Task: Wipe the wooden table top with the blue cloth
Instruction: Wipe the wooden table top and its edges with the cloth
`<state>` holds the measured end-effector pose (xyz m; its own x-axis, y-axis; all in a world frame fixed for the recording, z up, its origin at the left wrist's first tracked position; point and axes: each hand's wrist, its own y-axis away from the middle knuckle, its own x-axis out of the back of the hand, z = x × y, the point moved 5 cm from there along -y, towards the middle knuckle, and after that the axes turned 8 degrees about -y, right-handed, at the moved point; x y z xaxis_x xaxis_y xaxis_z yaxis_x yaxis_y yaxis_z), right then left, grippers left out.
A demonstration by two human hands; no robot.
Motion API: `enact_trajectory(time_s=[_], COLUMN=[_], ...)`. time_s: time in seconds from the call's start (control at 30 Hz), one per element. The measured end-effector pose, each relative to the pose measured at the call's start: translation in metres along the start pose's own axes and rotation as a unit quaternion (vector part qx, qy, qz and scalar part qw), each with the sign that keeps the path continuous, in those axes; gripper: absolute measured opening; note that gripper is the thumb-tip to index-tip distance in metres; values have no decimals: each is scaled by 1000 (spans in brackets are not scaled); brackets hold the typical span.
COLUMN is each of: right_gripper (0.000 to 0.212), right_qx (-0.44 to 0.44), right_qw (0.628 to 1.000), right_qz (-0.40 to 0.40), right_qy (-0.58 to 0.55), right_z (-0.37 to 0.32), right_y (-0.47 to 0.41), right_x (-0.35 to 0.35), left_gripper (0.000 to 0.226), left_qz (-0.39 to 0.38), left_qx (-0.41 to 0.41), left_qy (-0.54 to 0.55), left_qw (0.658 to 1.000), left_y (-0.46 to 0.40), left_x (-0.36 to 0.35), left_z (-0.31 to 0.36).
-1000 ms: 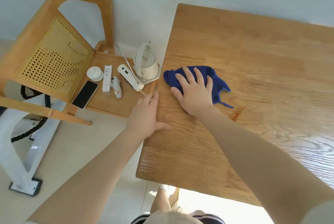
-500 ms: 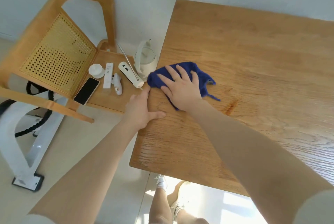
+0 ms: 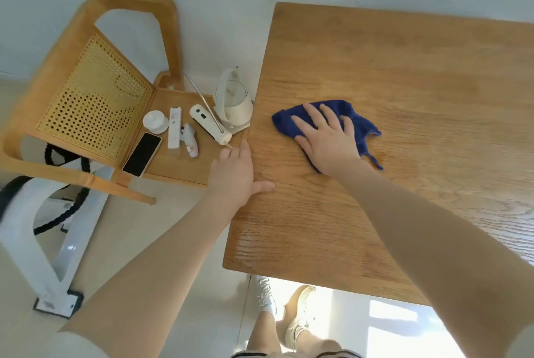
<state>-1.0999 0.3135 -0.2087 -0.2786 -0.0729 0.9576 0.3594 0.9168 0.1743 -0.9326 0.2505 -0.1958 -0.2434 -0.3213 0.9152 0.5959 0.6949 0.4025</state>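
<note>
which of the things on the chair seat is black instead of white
The phone, lying flat at the seat's front corner beside the cane backrest. Its dark screen sets it apart; the kettle, remote and other items are white or cream.

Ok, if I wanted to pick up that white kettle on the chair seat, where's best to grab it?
Take the white kettle by its arched handle from above. It stands upright on its base, the handle loops over the lid, and the table edge crowds its right side.
</note>
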Motion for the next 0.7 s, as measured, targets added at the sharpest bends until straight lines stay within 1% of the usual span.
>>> enact_trajectory(time_s=[0.03,0.1,0.17,0.27,0.37,0.4,0.47,0.53,0.57,0.63,0.7], right_gripper=[47,48,52,52,49,51,50,47,47,47,48], right_qx=[-21,-24,14,81,96,79,-4,-88,-112,-130,-118], right_qw=[1000,1000,1000,997,995,996,1000,996,993,991,992], right_qz=[3,0,1,-9,-32,-26,-5,5,9,10,16], right_qy=[-2,3,-5,-6,9,6,-12,-23,-29,-34,-29], right_z=[0,-7,-19,-29,-18,-12,9,30,35,33,20], right_y=[-1,10,33,69,59,49,26,7,3,6,25], right_x=[0,-3,-10,-19,-14,-10,-2,6,8,9,3], left_gripper=[106,107,106,102,90,85,84,91,96,106,116], left_qz=[9,37,47,30,40,56,81,66,50,28,10], left_qx=[-6,-20,-39,-65,-122,-140,-161,-161,-158,-155,-144], left_qy=[-12,-31,-39,-24,7,15,19,20,19,-4,-35], left_qw=[1000,999,997,997,992,988,983,985,986,988,989], left_y=[2,5,6,5,0,-2,-4,-5,-4,-3,0], left_x=[2,5,8,11,18,21,26,24,21,17,12], left_z=[2,4,6,13,24,28,35,43,47,56,65])
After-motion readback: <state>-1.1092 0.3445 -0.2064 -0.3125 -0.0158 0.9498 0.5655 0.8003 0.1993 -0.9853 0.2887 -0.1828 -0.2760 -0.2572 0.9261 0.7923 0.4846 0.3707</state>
